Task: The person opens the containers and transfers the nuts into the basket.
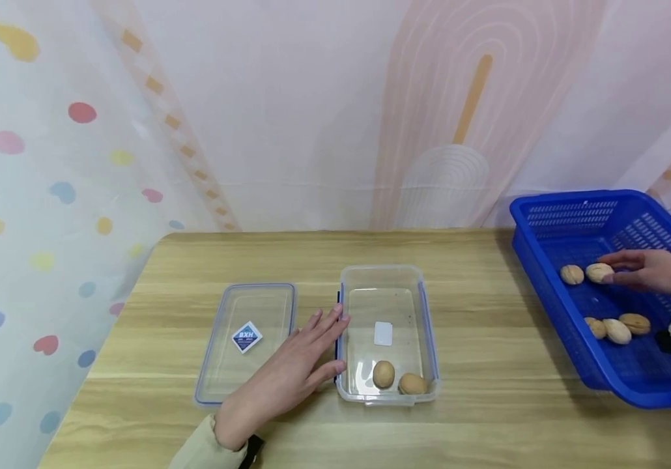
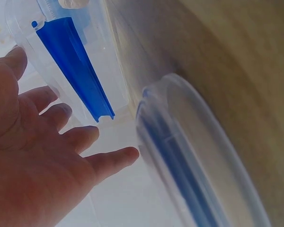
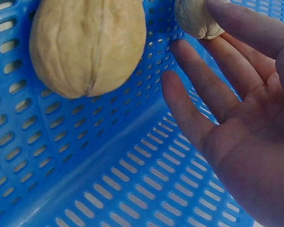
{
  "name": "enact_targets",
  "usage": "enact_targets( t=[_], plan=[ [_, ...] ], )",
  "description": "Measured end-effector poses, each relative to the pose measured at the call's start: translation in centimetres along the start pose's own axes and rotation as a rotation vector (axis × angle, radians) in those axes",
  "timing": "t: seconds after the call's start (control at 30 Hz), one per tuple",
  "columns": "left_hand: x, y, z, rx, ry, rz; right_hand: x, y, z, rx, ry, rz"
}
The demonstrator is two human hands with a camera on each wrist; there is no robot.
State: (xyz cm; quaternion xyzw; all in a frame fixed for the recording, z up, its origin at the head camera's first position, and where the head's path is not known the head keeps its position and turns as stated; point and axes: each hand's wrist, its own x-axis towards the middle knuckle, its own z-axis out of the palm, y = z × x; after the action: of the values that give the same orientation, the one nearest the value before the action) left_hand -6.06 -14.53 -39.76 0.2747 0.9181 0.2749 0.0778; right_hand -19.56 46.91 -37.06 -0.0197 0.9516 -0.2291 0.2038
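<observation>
My right hand [image 1: 655, 273] reaches into a blue plastic basket [image 1: 570, 352]. Its thumb and fingertips pinch a pale walnut [image 1: 598, 273], also seen in the right wrist view [image 3: 197, 18]. Another walnut [image 1: 572, 274] lies just left of it, and several more, one of them light-coloured [image 1: 617, 331], lie nearer the front of the basket. My left hand [image 1: 294, 371] has its fingers spread, fingertips at the left side of a clear lidless container [image 1: 382, 280]. Two walnuts, a rounder one [image 1: 384, 374] and a longer one [image 1: 413, 383], sit in the container's near end.
Left of the container, a clear lid [image 1: 236, 378] with a blue seal and a BXH label lies flat, partly behind my left hand. A blue side clip [image 2: 75, 66] hangs along the container's wall. Behind the wooden table [image 1: 476, 417] hangs a patterned cloth [image 1: 288, 130].
</observation>
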Motion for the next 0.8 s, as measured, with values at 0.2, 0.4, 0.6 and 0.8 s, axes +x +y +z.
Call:
enact_targets(
  t=[0.2, 0.4, 0.6, 0.8],
  plan=[
    [0.1, 0.1, -0.1, 0.016, 0.003, 0.008, -0.4, 0.3, 0.2, -0.017, -0.012, -0.013],
    [0.1, 0.1, -0.2, 0.018, -0.008, 0.003, -0.5, 0.4, 0.4, -0.013, -0.031, 0.000],
    [0.0, 0.2, -0.2, 0.014, -0.008, -0.006, -0.4, 0.3, 0.1, 0.015, -0.075, 0.027],
    [-0.1, 0.3, -0.2, 0.022, -0.008, 0.003, 2.0, 3.9, -0.5, 0.011, -0.029, 0.033]
  ],
)
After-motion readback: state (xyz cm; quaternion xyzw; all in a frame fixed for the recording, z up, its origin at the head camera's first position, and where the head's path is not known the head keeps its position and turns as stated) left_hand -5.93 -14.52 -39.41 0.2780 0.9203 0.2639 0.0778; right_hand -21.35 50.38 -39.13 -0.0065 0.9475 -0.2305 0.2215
